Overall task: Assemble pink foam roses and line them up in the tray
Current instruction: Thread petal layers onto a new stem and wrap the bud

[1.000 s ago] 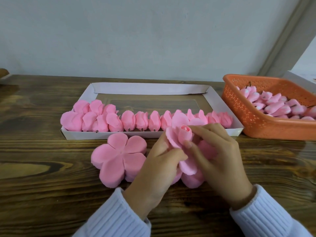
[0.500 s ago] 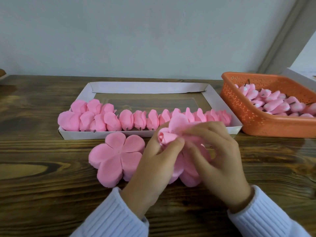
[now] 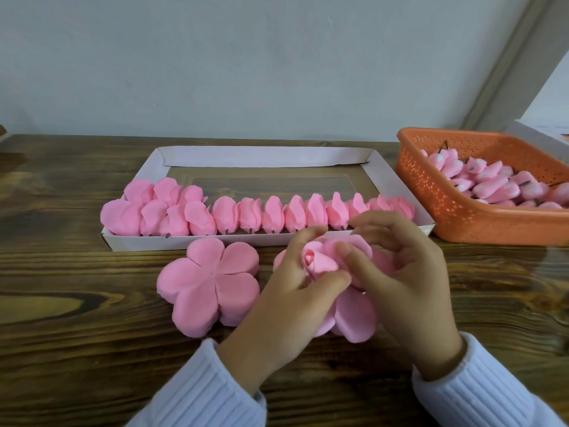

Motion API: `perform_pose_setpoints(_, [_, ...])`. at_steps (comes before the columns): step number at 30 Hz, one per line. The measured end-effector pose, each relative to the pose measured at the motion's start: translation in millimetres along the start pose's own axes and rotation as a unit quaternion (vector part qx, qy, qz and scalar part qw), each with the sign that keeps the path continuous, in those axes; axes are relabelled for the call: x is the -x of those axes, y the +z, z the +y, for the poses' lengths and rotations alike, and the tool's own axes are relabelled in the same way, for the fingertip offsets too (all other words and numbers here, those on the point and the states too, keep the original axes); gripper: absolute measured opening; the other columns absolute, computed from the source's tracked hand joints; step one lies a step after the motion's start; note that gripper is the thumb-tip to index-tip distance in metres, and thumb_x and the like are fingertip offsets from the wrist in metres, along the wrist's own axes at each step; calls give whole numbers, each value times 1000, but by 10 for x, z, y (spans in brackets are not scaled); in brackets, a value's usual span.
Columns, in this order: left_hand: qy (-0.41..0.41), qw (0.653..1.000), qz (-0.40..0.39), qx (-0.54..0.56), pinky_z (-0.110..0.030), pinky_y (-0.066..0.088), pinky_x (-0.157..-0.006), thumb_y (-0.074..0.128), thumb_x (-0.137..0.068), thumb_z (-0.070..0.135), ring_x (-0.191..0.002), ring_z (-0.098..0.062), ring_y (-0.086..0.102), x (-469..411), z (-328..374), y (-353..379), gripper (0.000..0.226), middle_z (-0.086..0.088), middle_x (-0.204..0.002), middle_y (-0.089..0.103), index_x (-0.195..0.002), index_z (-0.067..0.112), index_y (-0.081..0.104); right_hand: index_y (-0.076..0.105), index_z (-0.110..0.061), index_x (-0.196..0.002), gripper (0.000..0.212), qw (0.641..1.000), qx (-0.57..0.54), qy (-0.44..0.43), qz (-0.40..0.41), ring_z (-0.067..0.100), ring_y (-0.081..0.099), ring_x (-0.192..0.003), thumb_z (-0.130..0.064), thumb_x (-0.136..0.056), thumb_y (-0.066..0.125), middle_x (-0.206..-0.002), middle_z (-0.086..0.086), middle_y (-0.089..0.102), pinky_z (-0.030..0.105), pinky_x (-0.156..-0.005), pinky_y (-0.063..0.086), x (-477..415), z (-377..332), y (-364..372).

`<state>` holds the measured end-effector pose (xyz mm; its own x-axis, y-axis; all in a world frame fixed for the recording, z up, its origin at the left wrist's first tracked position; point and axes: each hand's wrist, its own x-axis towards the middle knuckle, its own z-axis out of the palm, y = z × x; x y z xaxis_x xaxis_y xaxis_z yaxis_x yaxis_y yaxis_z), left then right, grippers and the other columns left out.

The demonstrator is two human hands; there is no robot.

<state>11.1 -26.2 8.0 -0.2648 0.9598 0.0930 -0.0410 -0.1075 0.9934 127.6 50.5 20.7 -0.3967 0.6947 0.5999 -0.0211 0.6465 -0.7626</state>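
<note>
Where the rose sits: the half-built foam rose is lower middle of the frame, just in front of the tray, with its loose outer petals lying flat on the bench under both hands.
Left hand: fingers and thumb curled round the rose's tight centre, pinching it.
Right hand: thumb pressed on a petal folded up against the centre, other fingers curled over the far side, so it's gripping the rose too.
Tray: white cardboard, mid-frame. One row of finished roses lies along its near wall, kinda bunched up at the left end.
Petal stack: flat five-petal pink foam pieces, on the bench left of the hands, just beside the tray's front wall.
Basket: orange, perforated, right edge of the frame next to the tray's corner, holding pink buds with dark stems.
Sleeves: white ribbed knit, bottom of the frame.
</note>
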Motion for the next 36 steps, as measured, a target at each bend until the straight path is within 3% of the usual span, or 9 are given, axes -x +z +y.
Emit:
perform_pose_setpoints(4, [-3, 1000, 10, 12, -27, 52, -91, 63, -62, 38, -103, -5, 64, -6, -2, -31, 58, 6, -106, 70, -119, 27, 59, 65, -21, -83, 10, 1000, -8, -4, 14, 7, 69, -75, -17, -77, 73, -79, -11, 71, 20, -68, 53, -5, -7, -5])
perform_pose_setpoints(8, [4, 999, -40, -11, -11, 52, -76, 56, -77, 23, -95, -7, 67, -4, 13, 11, 29, 0, -101, 72, -99, 34, 71, 69, -20, -81, 4, 1000, 15, -21, -18, 17, 66, -82, -20, -80, 73, -81, -7, 69, 33, -76, 51, -1, -5, -2])
perform_pose_setpoints(11, [14, 998, -24, -51, -16, 49, -71, 59, -71, 32, -75, -5, 67, -11, 11, 32, 24, 5, -79, 73, -81, 50, 72, 70, -18, -83, 2, 998, 19, -43, -34, 18, 65, -86, -19, -82, 70, -83, -6, 69, 31, -79, 50, -14, 0, -6])
perform_pose_setpoints(13, [23, 997, -33, -63, -23, 52, -76, 57, -80, 31, -88, -15, 67, 4, 7, 24, 22, -6, -93, 72, -95, 41, 70, 69, -21, -86, 6, 998, 14, -46, -35, 17, 65, -88, -23, -83, 64, -86, -9, 69, 30, -81, 49, -17, -4, -5])
perform_pose_setpoints(18, [55, 997, 17, -45, -18, 52, -80, 55, -83, 48, -92, -3, 67, 33, 40, 13, 26, 7, -95, 73, -100, 33, 67, 59, -23, -109, 24, 999, -32, -10, 7, 13, 60, -104, -29, -86, 56, -106, -10, 64, 30, -91, 46, -22, 15, -6])
perform_pose_setpoints(24, [-12, 983, 42, 178, -26, 52, -63, 66, -78, 50, -78, -18, 67, 1, 52, 51, 45, -19, -100, 68, -106, 15, 68, 50, -13, -124, 47, 973, -200, 105, -43, 4, 66, -97, -10, -79, 63, -107, -2, 67, 15, -77, 50, -21, 13, 15])
perform_pose_setpoints(26, [-19, 965, 29, 259, -33, 59, -77, 58, -80, 43, -96, -27, 69, -2, 80, 80, 50, -22, -112, 68, -115, 8, 62, 49, -19, -127, 58, 965, -214, 136, -63, 8, 68, -94, -10, -73, 69, -105, -1, 70, 18, -75, 52, -11, 31, 30])
perform_pose_setpoints(29, [-27, 953, 23, 300, -51, 41, -107, 52, -84, 39, -119, -36, 59, 14, 93, 109, 56, -24, -124, 63, -127, 2, 53, 52, -26, -127, 66, 953, -243, 175, -45, 15, 69, -92, -10, -68, 75, -111, 3, 69, 26, -73, 55, -13, 51, 44])
perform_pose_setpoints(36, [-23, 947, 12, 322, -46, 45, -104, 52, -91, 36, -121, -38, 57, 12, 106, 111, 43, -24, -121, 63, -120, 4, 56, 57, -35, -123, 65, 949, -259, 169, -65, 22, 70, -95, -21, -64, 81, -104, 7, 71, 28, -74, 56, 16, 54, 63])
